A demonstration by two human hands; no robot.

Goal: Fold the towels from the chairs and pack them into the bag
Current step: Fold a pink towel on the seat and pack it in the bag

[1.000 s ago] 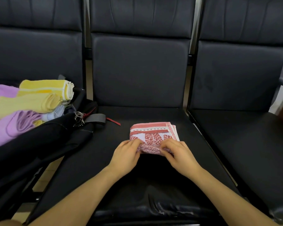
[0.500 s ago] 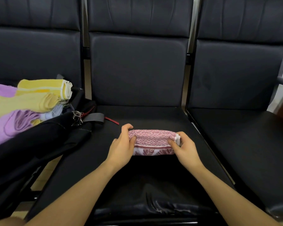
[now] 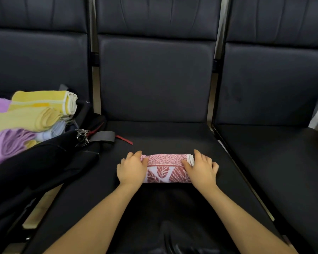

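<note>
Pink towel point(image 3: 166, 166) sits folded, clasped between your left hand point(image 3: 131, 169) and right hand point(image 3: 202, 168); bag point(image 3: 44, 162) leftward awaits it.

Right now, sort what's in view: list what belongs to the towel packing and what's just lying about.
Job:
red towel, held by left hand and right hand
bag
packed towels

Lying about:
keys
red strap
right chair
</note>
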